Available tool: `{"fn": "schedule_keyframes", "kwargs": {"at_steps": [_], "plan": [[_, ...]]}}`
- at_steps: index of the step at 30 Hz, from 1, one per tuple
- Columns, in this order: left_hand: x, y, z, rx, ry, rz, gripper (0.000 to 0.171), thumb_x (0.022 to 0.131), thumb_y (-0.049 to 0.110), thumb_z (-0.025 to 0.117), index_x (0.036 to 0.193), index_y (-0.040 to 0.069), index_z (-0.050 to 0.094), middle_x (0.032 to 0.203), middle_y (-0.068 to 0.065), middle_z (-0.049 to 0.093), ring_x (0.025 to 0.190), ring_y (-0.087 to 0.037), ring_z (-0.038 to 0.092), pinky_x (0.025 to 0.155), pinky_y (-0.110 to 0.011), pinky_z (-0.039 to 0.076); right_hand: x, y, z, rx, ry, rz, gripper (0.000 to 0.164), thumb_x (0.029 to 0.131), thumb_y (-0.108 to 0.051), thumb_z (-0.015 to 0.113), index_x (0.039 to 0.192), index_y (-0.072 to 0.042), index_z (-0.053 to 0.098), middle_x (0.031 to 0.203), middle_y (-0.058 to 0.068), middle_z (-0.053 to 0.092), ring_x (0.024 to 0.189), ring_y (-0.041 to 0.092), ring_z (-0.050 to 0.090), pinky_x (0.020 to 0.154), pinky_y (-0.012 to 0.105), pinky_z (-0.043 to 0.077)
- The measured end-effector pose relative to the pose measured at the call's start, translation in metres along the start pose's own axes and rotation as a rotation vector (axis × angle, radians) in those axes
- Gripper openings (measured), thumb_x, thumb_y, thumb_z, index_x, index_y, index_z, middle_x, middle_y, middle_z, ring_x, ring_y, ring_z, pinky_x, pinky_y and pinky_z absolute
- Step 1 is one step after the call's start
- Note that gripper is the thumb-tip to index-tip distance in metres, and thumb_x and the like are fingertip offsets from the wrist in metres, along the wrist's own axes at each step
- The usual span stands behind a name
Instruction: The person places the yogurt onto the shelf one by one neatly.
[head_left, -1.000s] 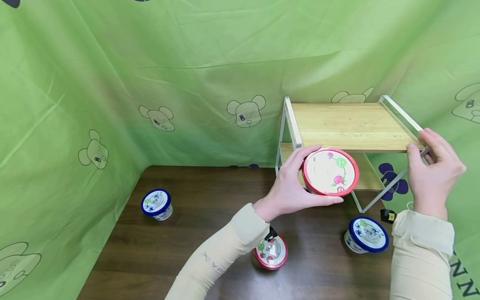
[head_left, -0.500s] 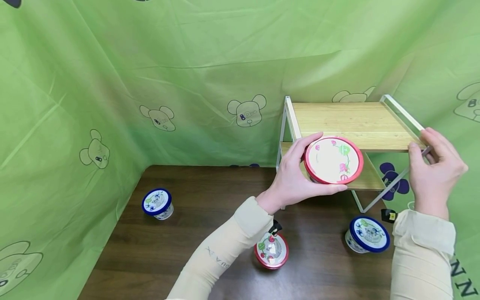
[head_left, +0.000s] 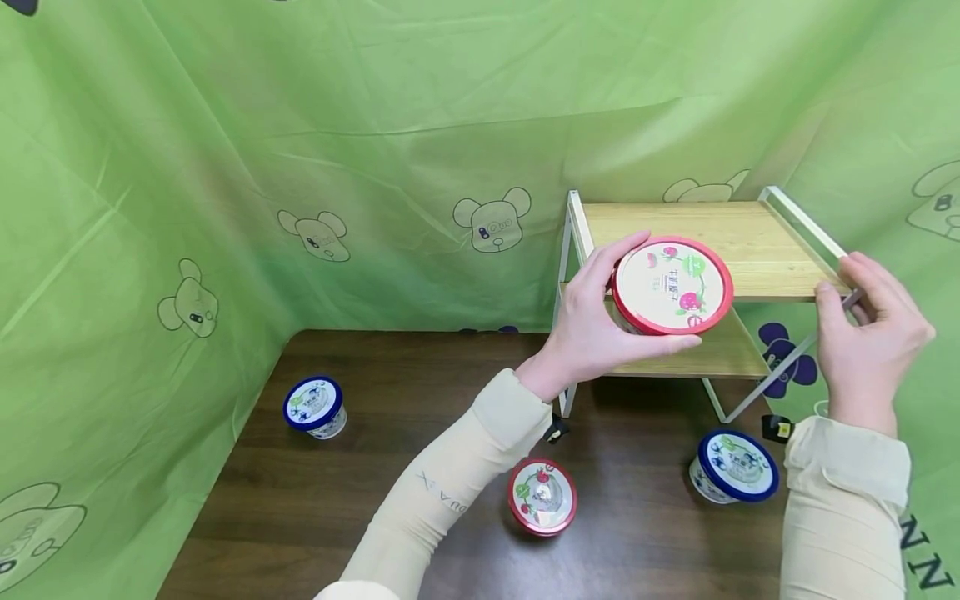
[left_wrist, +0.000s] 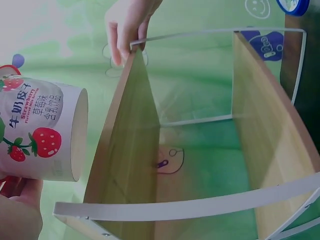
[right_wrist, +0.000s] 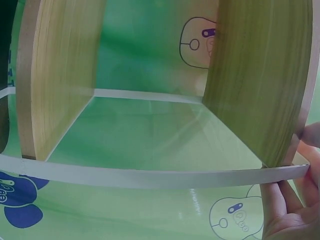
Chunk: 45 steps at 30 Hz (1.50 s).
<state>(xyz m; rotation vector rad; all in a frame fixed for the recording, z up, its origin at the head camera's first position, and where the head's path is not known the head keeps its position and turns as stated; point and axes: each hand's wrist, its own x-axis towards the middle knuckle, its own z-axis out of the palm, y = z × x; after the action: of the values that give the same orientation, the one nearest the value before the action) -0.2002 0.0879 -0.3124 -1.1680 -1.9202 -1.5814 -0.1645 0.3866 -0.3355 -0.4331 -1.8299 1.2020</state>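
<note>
1. the red-lidded tub [head_left: 672, 285] is in the air, clear of the table [head_left: 300, 517], in front of the rack's top board [head_left: 780, 254]. its lid faces the head camera; the left wrist view shows a strawberry print [left_wrist: 47, 142] on its wall and a gap between its base and the board.
2. the left hand [head_left: 588, 321] holds this tub from its left side, thumb along the near side and fingers round the far side.
3. the right hand [head_left: 873, 333] pinches the front right corner of the rack, where the board meets the white frame [head_left: 806, 223].
4. the step in hand looks to be a carry: 1 hand bears the tub at the rack while the other seems to steady it.
5. as a judgement, the next move calls for an even grip, room under the base so it does not catch the board's front edge, and a rack that does not shift.
6. below the top board is the lower board [head_left: 697, 354].
7. 3 more tubs stand on the table: the other red-lidded tub [head_left: 543, 497] nearer the person, the right blue-lidded tub [head_left: 733, 467] near the rack, and the left blue-lidded tub [head_left: 315, 407] well apart.
8. green cloth [head_left: 375, 125] hangs behind.
</note>
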Motion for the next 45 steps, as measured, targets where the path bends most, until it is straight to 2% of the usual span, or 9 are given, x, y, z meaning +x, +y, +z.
{"fn": "schedule_keyframes", "kwargs": {"at_steps": [8,16,25,33,39,43,45], "plan": [[0.012,0.001,-0.005,-0.006,0.038,0.010,0.105,0.061,0.028,0.100,0.148,0.009,0.043,0.137,-0.002,0.052,0.121,0.001,0.044,0.098,-0.019,0.044,-0.013,-0.023,0.003,0.018,0.009,0.016,0.033,0.092,-0.002,0.067,0.124,-0.009,0.072,0.134,0.000,0.065,0.121,0.010,0.060,0.101,0.019,0.043],[0.030,0.006,-0.006,-0.003,0.012,-0.103,0.106,0.064,0.031,0.099,0.151,0.014,0.042,0.139,0.004,0.051,0.120,0.005,0.044,0.097,-0.014,0.043,-0.009,-0.016,0.002,0.026,0.010,0.037,0.034,0.092,-0.001,0.067,0.124,-0.012,0.072,0.134,-0.001,0.065,0.121,0.009,0.059,0.101,0.019,0.043],[0.049,0.004,-0.008,-0.002,0.036,-0.130,0.105,0.064,0.028,0.099,0.150,0.012,0.043,0.138,0.003,0.051,0.118,0.005,0.044,0.097,-0.012,0.042,-0.013,-0.020,0.003,0.014,0.016,0.025,0.033,0.092,-0.002,0.067,0.123,-0.010,0.072,0.133,-0.001,0.065,0.120,0.008,0.060,0.100,0.019,0.044],[0.065,0.003,-0.008,0.014,0.041,-0.264,0.100,0.067,0.032,0.097,0.150,0.019,0.044,0.136,0.011,0.051,0.115,0.009,0.043,0.090,-0.010,0.044,0.001,-0.001,0.002,0.039,0.001,0.022,0.033,0.092,0.000,0.067,0.122,-0.013,0.074,0.133,0.000,0.065,0.120,0.010,0.060,0.099,0.018,0.045],[0.075,0.001,-0.007,0.005,0.041,-0.393,0.099,0.068,0.035,0.097,0.151,0.026,0.043,0.134,0.019,0.049,0.112,0.011,0.043,0.089,-0.009,0.044,-0.002,-0.002,0.001,0.063,-0.003,0.043,0.034,0.091,0.001,0.067,0.121,-0.011,0.074,0.133,0.001,0.065,0.121,0.010,0.060,0.099,0.018,0.045],[0.080,0.000,-0.008,0.011,0.045,-0.434,0.096,0.071,0.037,0.095,0.151,0.028,0.043,0.133,0.020,0.048,0.111,0.010,0.041,0.089,-0.011,0.046,0.004,0.007,0.000,0.058,-0.009,0.034,0.034,0.091,0.000,0.067,0.121,-0.013,0.074,0.133,0.000,0.065,0.121,0.010,0.060,0.099,0.018,0.045],[0.081,-0.001,-0.008,0.018,0.048,-0.444,0.096,0.071,0.038,0.095,0.151,0.028,0.043,0.132,0.020,0.048,0.111,0.010,0.040,0.089,-0.012,0.046,0.003,0.005,0.001,0.058,-0.010,0.038,0.033,0.091,0.000,0.067,0.121,-0.013,0.074,0.133,0.000,0.065,0.121,0.010,0.060,0.099,0.018,0.045]]}}
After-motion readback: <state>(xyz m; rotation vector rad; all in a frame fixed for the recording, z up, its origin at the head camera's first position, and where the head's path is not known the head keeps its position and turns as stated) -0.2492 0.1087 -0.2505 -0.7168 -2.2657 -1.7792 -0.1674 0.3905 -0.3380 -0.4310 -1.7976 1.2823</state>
